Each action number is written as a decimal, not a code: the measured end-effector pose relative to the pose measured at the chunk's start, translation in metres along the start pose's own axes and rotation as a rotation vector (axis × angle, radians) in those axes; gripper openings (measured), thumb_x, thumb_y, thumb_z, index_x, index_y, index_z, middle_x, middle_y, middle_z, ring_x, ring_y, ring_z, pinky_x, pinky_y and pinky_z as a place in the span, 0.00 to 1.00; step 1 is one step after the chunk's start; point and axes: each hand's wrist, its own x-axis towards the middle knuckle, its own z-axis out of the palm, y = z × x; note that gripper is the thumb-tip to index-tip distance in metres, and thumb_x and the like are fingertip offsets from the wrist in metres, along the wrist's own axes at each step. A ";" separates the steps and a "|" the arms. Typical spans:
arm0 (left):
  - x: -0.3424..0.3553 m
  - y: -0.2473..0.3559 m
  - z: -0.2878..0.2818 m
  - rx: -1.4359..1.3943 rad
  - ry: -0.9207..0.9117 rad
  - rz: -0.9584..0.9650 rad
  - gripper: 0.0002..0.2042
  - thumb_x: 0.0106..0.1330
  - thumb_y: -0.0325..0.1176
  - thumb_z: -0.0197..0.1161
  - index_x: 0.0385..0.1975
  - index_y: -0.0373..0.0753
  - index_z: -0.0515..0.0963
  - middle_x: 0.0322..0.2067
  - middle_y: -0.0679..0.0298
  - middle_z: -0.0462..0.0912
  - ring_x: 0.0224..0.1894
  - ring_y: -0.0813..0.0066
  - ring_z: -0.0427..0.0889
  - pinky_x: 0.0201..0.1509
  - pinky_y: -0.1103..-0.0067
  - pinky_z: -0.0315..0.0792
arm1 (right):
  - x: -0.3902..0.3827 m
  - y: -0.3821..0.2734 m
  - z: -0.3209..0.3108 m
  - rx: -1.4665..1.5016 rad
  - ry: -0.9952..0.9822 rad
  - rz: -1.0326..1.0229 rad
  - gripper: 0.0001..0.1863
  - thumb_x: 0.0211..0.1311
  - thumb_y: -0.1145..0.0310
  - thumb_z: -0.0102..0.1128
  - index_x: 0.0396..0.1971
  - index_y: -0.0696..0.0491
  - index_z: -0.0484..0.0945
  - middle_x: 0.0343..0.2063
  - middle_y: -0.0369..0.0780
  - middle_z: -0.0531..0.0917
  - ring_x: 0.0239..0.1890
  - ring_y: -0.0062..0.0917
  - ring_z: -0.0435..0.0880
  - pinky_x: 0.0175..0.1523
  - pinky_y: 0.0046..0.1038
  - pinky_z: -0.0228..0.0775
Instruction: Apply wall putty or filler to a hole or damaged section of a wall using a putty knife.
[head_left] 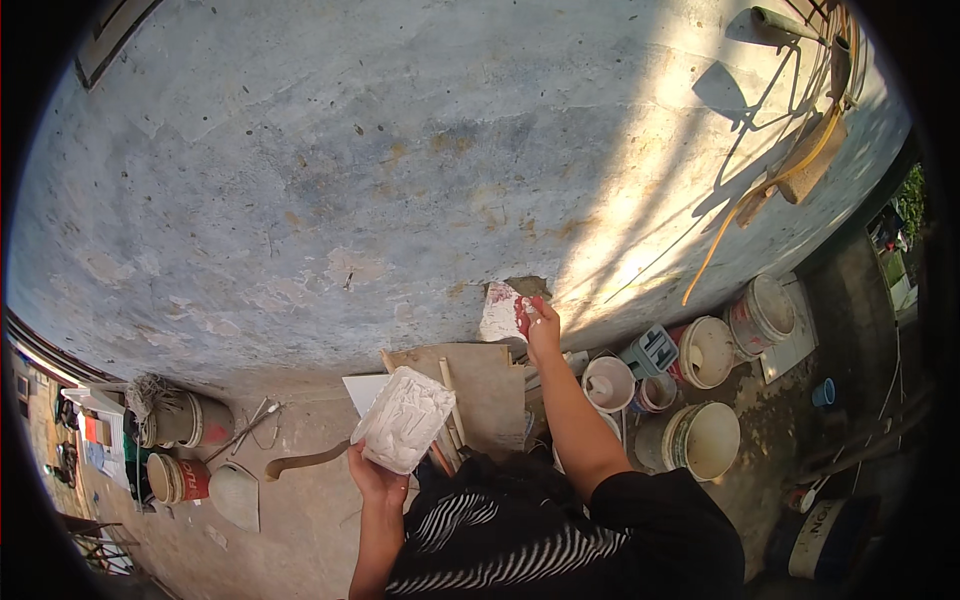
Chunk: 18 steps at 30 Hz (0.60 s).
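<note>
My left hand [382, 468] holds a shallow rectangular tray [405, 417] coated with thick white paste, tilted toward me over the floor. My right hand [543, 325] grips a red-handled scraper [508, 312] with a broad blade smeared white, at the weathered pale blue-grey wall [390, 190]. A rough grey-brown patch [532, 283] of exposed surface shows just behind and above the scraper; whether the blade touches the wall I cannot tell. Behind the tray, loose pipes and boards [450, 400] lie at the foot of the wall.
Several buckets [712, 440] stand to the right along the wall, near a blue cup [824, 392] and dark container [820, 535]. At left are more buckets [180, 475], a shovel [238, 498] and rods. A yellow hose [705, 260] and tools hang on the upper right wall.
</note>
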 end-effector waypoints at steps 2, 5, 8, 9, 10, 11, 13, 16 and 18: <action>-0.002 0.000 0.002 0.008 0.004 0.014 0.34 0.63 0.47 0.46 0.69 0.34 0.61 0.66 0.51 0.68 0.66 0.50 0.70 0.67 0.57 0.69 | 0.005 -0.012 0.012 -0.002 0.233 -0.003 0.15 0.70 0.82 0.46 0.53 0.61 0.75 0.39 0.39 0.84 0.33 0.20 0.83 0.36 0.24 0.80; -0.001 0.000 0.004 0.019 0.002 0.026 0.34 0.63 0.47 0.46 0.69 0.34 0.61 0.67 0.51 0.68 0.67 0.50 0.70 0.68 0.57 0.68 | -0.004 -0.002 0.001 0.227 0.384 -0.036 0.12 0.70 0.81 0.49 0.48 0.59 0.78 0.33 0.35 0.83 0.26 0.15 0.77 0.28 0.20 0.71; 0.004 -0.002 -0.022 0.043 0.006 0.030 0.37 0.62 0.50 0.48 0.70 0.38 0.60 0.68 0.52 0.67 0.67 0.47 0.70 0.64 0.51 0.67 | -0.005 0.006 -0.008 0.320 0.350 -0.037 0.14 0.69 0.82 0.47 0.50 0.60 0.78 0.34 0.36 0.82 0.27 0.15 0.77 0.30 0.21 0.72; 0.009 -0.004 -0.033 0.067 -0.001 0.026 0.39 0.60 0.53 0.49 0.72 0.42 0.58 0.69 0.54 0.66 0.67 0.45 0.69 0.60 0.44 0.67 | -0.005 0.010 -0.002 0.147 0.266 0.001 0.14 0.68 0.82 0.47 0.50 0.60 0.77 0.33 0.36 0.82 0.26 0.16 0.77 0.30 0.21 0.72; 0.008 -0.006 -0.027 0.068 -0.003 0.017 0.39 0.60 0.53 0.49 0.72 0.42 0.58 0.69 0.54 0.66 0.67 0.45 0.69 0.60 0.44 0.67 | -0.004 0.014 -0.003 -0.027 0.189 0.040 0.15 0.68 0.83 0.46 0.50 0.61 0.77 0.32 0.36 0.82 0.26 0.16 0.77 0.30 0.21 0.72; 0.003 -0.004 -0.014 0.037 0.014 0.005 0.37 0.61 0.50 0.48 0.70 0.38 0.59 0.68 0.52 0.67 0.67 0.47 0.69 0.65 0.51 0.67 | 0.002 0.015 -0.002 -0.042 0.113 0.024 0.16 0.70 0.81 0.46 0.55 0.62 0.73 0.35 0.40 0.84 0.31 0.21 0.83 0.34 0.22 0.77; 0.000 -0.003 -0.007 0.006 0.036 -0.002 0.35 0.63 0.46 0.46 0.69 0.34 0.61 0.67 0.51 0.68 0.67 0.50 0.70 0.69 0.58 0.67 | 0.014 -0.004 -0.007 -0.048 0.124 -0.005 0.17 0.69 0.82 0.46 0.55 0.63 0.73 0.36 0.41 0.84 0.32 0.22 0.83 0.34 0.23 0.78; 0.000 0.002 -0.008 0.009 0.046 0.039 0.35 0.63 0.46 0.47 0.69 0.34 0.61 0.67 0.51 0.68 0.67 0.50 0.69 0.69 0.58 0.67 | 0.004 -0.020 0.005 -0.002 0.213 -0.020 0.16 0.69 0.82 0.45 0.54 0.63 0.73 0.39 0.42 0.84 0.32 0.21 0.83 0.35 0.23 0.78; -0.002 0.004 -0.003 0.001 -0.003 0.044 0.35 0.63 0.46 0.47 0.69 0.34 0.60 0.67 0.51 0.67 0.67 0.50 0.70 0.69 0.57 0.67 | -0.002 -0.019 -0.007 0.290 0.431 -0.068 0.10 0.70 0.80 0.49 0.46 0.61 0.79 0.29 0.35 0.82 0.23 0.16 0.76 0.26 0.19 0.69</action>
